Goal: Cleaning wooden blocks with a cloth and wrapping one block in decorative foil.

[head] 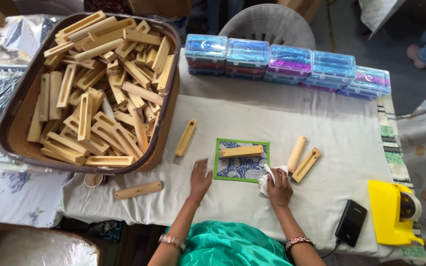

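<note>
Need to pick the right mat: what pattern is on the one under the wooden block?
Blue-and-white floral print with a green border, on the mat under the wooden block; head view.

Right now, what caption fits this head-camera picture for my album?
Left hand flat on the table, right hand holding a white cloth beside a patterned mat with a wooden block.

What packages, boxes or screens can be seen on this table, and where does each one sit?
Plastic cases: row along the table's far edge, flat rectangular, clear lids, blue and purple.
Large tub: far left, brown, heaped with pale wooden pieces.
Phone: near right edge, black slab, screen dark, cable attached.
Tape dispenser: far right, yellow.
Patterned card: centre, green-bordered, blue-and-white print, between both hands.
</note>
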